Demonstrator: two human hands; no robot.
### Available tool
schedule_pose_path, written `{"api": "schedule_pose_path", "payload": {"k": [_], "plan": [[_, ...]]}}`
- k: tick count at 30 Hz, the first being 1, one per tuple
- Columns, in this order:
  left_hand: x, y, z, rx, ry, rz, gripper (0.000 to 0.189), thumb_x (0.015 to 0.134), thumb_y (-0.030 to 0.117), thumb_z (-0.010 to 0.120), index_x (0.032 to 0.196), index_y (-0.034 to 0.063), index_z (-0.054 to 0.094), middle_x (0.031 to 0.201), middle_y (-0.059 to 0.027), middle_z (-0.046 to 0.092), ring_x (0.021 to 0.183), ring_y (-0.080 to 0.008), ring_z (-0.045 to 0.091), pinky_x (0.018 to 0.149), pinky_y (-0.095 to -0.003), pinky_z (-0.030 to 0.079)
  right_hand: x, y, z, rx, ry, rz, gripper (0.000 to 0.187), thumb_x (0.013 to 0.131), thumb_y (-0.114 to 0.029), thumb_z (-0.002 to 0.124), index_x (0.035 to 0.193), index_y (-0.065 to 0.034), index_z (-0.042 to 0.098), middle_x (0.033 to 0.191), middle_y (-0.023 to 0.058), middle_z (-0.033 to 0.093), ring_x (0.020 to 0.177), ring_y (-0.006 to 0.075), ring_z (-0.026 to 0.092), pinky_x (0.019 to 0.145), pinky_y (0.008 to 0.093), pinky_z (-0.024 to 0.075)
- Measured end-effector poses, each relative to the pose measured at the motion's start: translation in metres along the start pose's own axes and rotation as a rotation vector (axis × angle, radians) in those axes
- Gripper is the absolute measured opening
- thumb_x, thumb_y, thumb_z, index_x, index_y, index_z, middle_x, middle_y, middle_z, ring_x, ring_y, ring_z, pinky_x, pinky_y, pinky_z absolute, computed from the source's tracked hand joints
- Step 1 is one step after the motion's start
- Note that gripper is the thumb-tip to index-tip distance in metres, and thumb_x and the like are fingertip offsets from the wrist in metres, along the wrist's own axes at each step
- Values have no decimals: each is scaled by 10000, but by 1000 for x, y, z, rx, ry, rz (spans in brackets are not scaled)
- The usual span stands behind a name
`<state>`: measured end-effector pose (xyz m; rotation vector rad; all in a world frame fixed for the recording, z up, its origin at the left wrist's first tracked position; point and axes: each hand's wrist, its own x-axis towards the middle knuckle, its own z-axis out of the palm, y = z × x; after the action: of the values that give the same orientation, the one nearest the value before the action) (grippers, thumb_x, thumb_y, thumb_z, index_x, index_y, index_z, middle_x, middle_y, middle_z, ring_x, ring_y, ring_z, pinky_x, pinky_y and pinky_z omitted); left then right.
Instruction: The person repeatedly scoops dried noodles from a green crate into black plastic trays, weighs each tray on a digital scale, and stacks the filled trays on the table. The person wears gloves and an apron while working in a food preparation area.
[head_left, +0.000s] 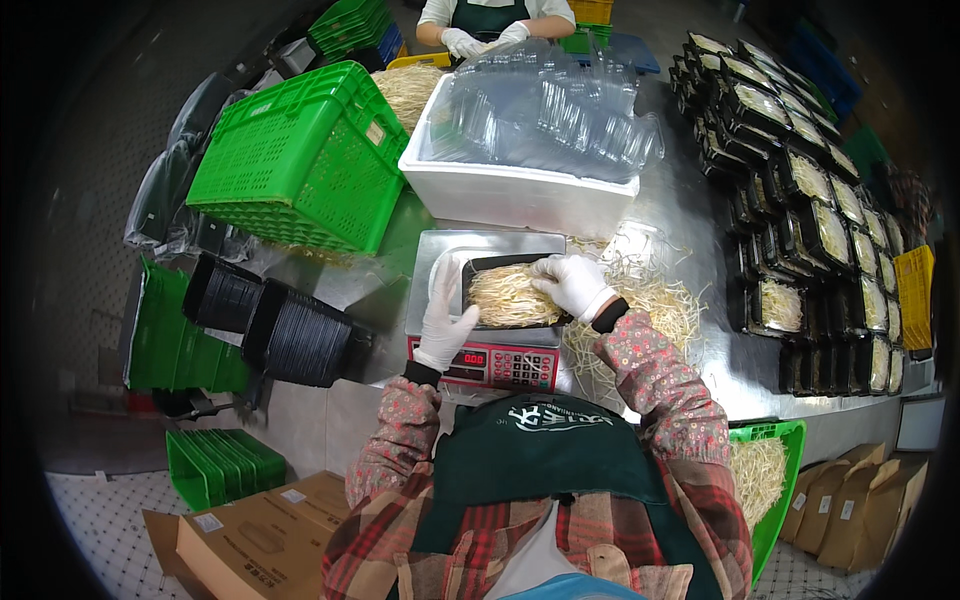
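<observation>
A black plastic tray (511, 262) filled with pale bean sprouts (510, 296) sits on the steel platform of a digital scale (450, 244). The scale's red front panel has a lit display and a keypad. My left hand (446, 322), in a white glove, is at the tray's left side, thumb and fingers apart and holding nothing. At the opposite end, my gloved right hand (576, 285) has its fingers bent over the sprouts; whether they pinch any is hidden. A loose heap of bean sprouts (645, 315) lies on the steel table right of the scale.
Beyond the scale stand a white foam box (517, 195) of clear plastic lids (540, 112) and a green crate (300, 157). Stacked black trays (296, 330) lie left. Packed sprout trays (810, 180) are piled right. Across the table, a person's gloved hands (484, 41) are visible.
</observation>
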<state>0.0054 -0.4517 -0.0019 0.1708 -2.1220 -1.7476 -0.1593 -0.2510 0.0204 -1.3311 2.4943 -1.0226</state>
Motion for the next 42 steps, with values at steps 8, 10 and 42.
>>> {"api": "schedule_pose_path", "payload": {"k": [8,10,42], "plan": [[-11,19,-8,416,98,97,693,872,-71,505,1516,-10,255,1564,-187,294,1450,-282,299,1194,-378,211,-20,15,-31,148,155,56,282,879,-168,658,1134,-49,680,977,146,674,935,321,642,844,400,507],[0,25,25,818,-46,224,623,926,101,509,1505,11,298,1529,-183,351,1445,-328,288,1181,-459,223,-13,-4,-15,153,256,-144,324,913,-168,623,1209,-36,618,1051,183,654,1029,366,608,906,432,480],[17,57,-48,-123,448,-5,329,992,62,543,1302,-47,550,1249,-135,629,1126,-203,616,1014,-332,475,-133,271,-76,230,721,458,201,869,-19,663,1067,-15,698,943,53,682,853,108,626,798,235,509]]}}
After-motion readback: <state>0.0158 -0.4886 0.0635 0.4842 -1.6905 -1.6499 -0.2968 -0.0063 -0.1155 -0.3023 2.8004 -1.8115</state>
